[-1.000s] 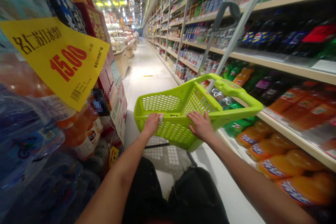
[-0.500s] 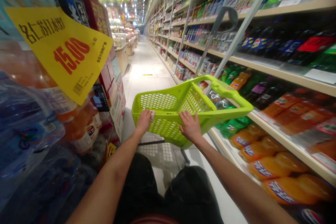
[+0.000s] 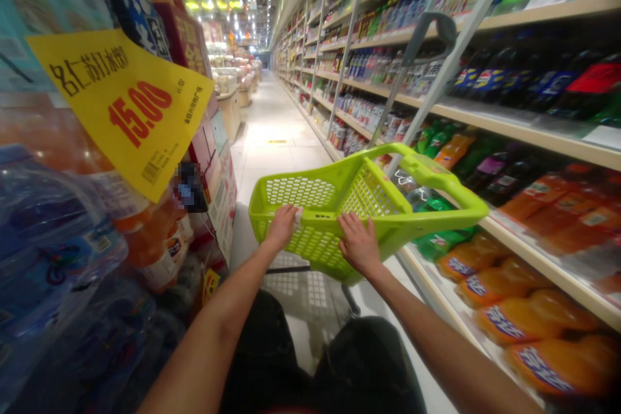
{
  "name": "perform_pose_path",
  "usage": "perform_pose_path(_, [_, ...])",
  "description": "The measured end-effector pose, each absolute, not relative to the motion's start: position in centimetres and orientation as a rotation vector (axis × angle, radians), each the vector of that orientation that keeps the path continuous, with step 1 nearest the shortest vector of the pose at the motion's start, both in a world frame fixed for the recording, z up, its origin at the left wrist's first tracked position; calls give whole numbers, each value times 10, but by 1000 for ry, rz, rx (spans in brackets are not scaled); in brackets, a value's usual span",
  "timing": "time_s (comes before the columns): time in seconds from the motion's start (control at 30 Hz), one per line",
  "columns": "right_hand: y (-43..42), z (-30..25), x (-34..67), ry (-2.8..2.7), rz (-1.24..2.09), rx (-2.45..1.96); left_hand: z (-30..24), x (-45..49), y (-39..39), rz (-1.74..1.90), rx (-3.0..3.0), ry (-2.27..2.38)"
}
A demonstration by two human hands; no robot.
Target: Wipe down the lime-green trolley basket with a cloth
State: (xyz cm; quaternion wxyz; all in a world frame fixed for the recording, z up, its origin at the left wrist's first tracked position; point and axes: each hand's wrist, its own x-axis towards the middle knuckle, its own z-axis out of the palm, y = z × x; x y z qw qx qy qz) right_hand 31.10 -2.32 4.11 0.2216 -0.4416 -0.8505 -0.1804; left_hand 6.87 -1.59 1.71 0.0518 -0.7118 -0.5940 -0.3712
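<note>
A lime-green plastic shopping cart with perforated sides stands crosswise ahead of my knees, its handle toward the right shelves. My left hand is closed over the near rim, left of the middle. A small white scrap, too small to make out, shows by its fingertips. Farther right along the same rim, my right hand grips with its fingers hooked over the edge and the thumb apart. Inside the basket no goods show. Both palms are hidden.
Drink shelves run along the right, with orange soda bottles low down. Stacked bottles and a yellow price sign crowd the left. A grey hooked pole rises behind the cart. The tiled aisle stretches ahead.
The cart and both hands have shifted slightly right and down in view, and the cart's handle end reaches farther right. The surroundings shift a little rightward too. Both hands stay on the rim.
</note>
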Motion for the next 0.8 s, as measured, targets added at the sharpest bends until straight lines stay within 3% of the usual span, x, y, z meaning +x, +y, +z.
perform_pose_path(0.17, [-21, 40, 314, -2345, -485, -1225, 16, 37, -26, -1121, -1748, -2144])
perform_pose_path(0.53, [-19, 47, 312, -2356, -324, -1249, 3, 25, -23, -1026, -1906, -2049])
perform_pose_path(0.67, [-49, 91, 288, -2112, 177, -1166, 3, 27, -17, -1056, -1921, -2036])
perform_pose_path(0.8, [-129, 172, 258, -2017, 1119, -246, 2, 36, -15, -1075, -1959, -2006])
